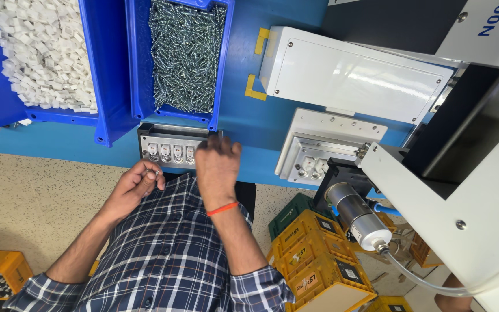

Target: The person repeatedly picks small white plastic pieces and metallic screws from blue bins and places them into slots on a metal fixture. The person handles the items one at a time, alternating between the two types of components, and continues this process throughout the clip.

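Your right hand (218,167) resting on the metal tray (171,147) (four small white parts slotted in a row) at the blue bench edge, grip hidden, your left hand (137,184) pinching small screws (152,171), screw bin (185,58) just above.

The right hand (218,167) hides the metal fixture's (171,151) right end; the small white parts (44,52) run off-frame.

Two blue bins (111,86); two metal fixtures (171,151); four yellow crates (313,271); two hands (218,167).
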